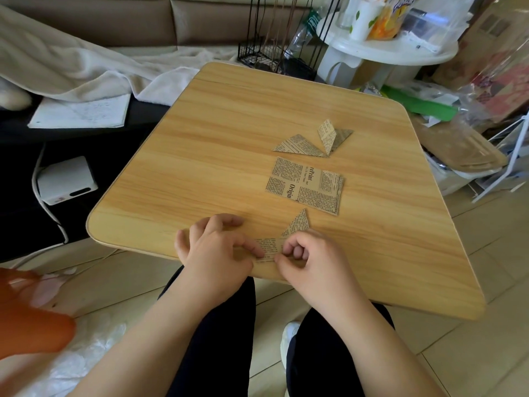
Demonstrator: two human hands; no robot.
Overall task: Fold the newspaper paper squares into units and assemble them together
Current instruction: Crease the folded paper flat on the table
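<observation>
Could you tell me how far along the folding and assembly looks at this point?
Done: two folded units lie at the far side of the table. In hand: the left hand and right hand pinch a partly folded piece at the near edge. Left: flat squares remain unfolded, and nothing looks assembled yet.

The desk [217,144] had a pale wood-grain top, smooth with a soft sheen. The flat squares [305,186], the folded units [312,141] and the piece being folded [289,233] were matt brown paper printed like newsprint, with crisp creases. Behind, the rack [274,53] was thin black metal wire, the round stand [386,50] glossy white plastic, the blanket [86,67] soft cream cloth, and the floor [472,353] smooth beige tile.
</observation>
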